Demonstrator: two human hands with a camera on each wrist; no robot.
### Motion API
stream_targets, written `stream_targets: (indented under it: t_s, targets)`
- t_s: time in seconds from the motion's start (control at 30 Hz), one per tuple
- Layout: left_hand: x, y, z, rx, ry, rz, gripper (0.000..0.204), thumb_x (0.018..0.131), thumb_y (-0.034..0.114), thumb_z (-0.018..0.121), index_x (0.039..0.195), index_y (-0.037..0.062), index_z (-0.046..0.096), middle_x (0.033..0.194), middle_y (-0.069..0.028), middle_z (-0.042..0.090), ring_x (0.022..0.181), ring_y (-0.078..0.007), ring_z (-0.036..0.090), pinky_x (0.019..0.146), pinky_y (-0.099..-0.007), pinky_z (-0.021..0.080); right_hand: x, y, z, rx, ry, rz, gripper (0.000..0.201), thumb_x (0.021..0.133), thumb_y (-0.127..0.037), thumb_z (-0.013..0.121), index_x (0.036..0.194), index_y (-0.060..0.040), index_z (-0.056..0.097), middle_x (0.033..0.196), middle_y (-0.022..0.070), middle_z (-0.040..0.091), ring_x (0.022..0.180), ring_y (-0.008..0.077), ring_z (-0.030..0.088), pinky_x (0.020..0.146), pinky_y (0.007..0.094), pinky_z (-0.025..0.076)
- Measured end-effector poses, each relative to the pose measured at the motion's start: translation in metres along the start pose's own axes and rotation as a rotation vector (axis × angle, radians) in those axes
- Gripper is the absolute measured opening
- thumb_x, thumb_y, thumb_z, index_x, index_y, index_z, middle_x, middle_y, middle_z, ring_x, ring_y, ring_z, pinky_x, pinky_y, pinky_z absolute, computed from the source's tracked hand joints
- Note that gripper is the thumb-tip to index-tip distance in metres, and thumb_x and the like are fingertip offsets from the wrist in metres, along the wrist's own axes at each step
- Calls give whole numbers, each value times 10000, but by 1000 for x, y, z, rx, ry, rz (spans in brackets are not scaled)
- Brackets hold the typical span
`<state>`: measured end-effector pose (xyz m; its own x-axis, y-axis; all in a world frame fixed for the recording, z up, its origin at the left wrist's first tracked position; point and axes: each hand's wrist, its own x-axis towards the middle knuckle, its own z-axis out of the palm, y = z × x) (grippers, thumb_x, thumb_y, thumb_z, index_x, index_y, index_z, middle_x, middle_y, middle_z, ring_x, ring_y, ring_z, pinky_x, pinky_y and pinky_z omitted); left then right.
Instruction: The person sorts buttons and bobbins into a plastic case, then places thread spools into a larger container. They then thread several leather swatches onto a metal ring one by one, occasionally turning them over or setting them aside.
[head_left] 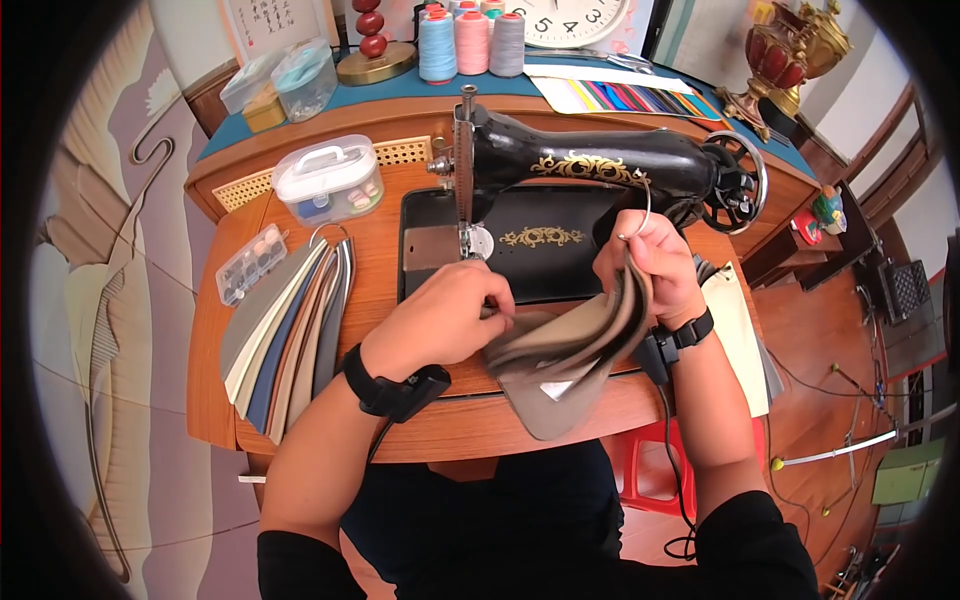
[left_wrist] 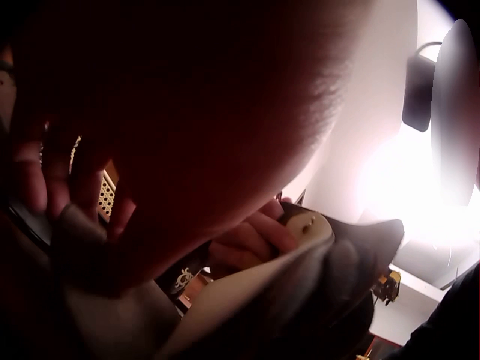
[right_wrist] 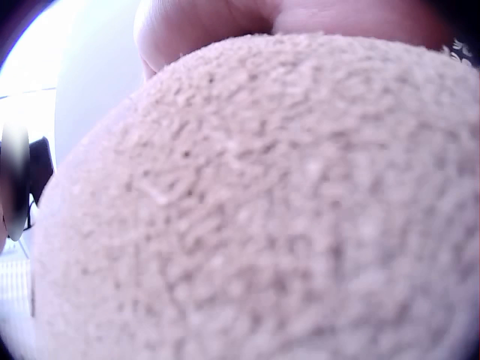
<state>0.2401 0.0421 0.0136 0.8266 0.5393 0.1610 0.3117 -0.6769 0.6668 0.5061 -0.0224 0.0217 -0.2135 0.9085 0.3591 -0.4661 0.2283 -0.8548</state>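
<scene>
In the head view my right hand (head_left: 655,262) grips a bundle of taupe and brown fabric swatches (head_left: 575,345) at its ringed top. A metal ring (head_left: 645,208) stands up from between the fingers. My left hand (head_left: 440,310) pinches the loose left ends of the same bundle, so the swatches bow down between both hands. The left wrist view is dark; a pale swatch (left_wrist: 232,296) runs from the left hand toward the right fingers. A rough, pinkish-beige swatch face (right_wrist: 262,195) fills most of the right wrist view, under part of the right hand (right_wrist: 225,26).
Behind the hands stands a black sewing machine (head_left: 600,160). A second swatch fan (head_left: 290,340) lies at left by a bobbin case (head_left: 253,264) and a lidded clear box (head_left: 328,180). Cream swatches (head_left: 735,330) lie at right. Thread cones (head_left: 473,45) line the back shelf.
</scene>
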Motion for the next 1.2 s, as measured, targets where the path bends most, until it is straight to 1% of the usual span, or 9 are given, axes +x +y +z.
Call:
stream_targets:
  t_s: [0.07, 0.13, 0.17, 0.2, 0.27, 0.3, 0.47, 0.73, 1.2]
  targets:
    - [2, 3, -3, -21, 83, 58, 116, 841, 59, 697, 929, -16, 691, 788, -170, 690, 726, -322, 694, 660, -393, 532, 0, -3, 3, -31, -68, -58, 335, 971, -277, 629, 790, -29, 495, 510, 146, 534, 369, 192, 436, 375, 320, 293]
    - [7, 9, -6, -318, 125, -234, 143, 897, 104, 735, 982, 29, 648, 867, -2, 645, 742, -100, 591, 633, -275, 463, -2, -6, -14, 184, -222, 31, 205, 980, -216, 652, 971, -16, 613, 776, 103, 636, 657, 202, 623, 607, 319, 500]
    - [11, 7, -4, -572, 160, -201, 181, 911, 54, 734, 1055, 37, 627, 955, 0, 678, 834, -57, 613, 693, -241, 501, -2, -9, -9, 96, -158, 49, 213, 980, -225, 656, 961, -16, 617, 784, 101, 643, 669, 188, 625, 626, 305, 503]
    - [11, 8, -2, -570, 158, -200, 181, 911, 54, 734, 1055, 37, 627, 955, 0, 678, 834, -57, 613, 693, -241, 501, -3, -12, -3, 8, -93, 66, 222, 979, -234, 660, 951, -17, 622, 793, 99, 650, 680, 173, 627, 645, 292, 507]
    - [13, 16, 1, -845, 340, -120, 228, 887, -11, 744, 1070, 20, 612, 1036, -55, 700, 909, -81, 653, 786, -240, 537, -2, -5, 2, -43, 15, 56, 181, 994, -207, 662, 960, -31, 635, 856, 43, 672, 762, 100, 625, 695, 243, 499]
    - [14, 17, 3, -894, 410, -80, 277, 852, 2, 794, 1057, -13, 609, 971, -81, 711, 871, -85, 655, 746, -225, 534, 0, -2, 4, -74, 87, 45, 161, 1001, -196, 656, 979, -37, 639, 867, 24, 668, 772, 83, 615, 700, 238, 494]
    - [13, 14, 6, -793, 435, 15, 216, 875, 27, 786, 1042, -23, 659, 963, -77, 725, 820, -63, 653, 705, -212, 531, 5, 9, 12, -236, 244, -78, 119, 1000, -156, 669, 1055, -51, 658, 894, -36, 647, 818, 31, 573, 754, 209, 475]
    - [11, 19, 5, -581, 426, 91, 176, 908, 61, 751, 1048, -45, 749, 880, -68, 735, 737, -66, 648, 649, -218, 517, 3, 12, 10, -362, 229, -126, 126, 988, -135, 685, 1069, -40, 667, 912, -38, 663, 817, 18, 577, 741, 203, 470]
    - [9, 23, 4, -577, 381, 75, 183, 922, 56, 720, 1069, -52, 744, 858, -54, 724, 724, -56, 628, 618, -212, 499, 2, 14, 10, -491, 197, -145, 132, 980, -132, 698, 1066, -34, 678, 898, -33, 670, 810, 15, 582, 725, 191, 463]
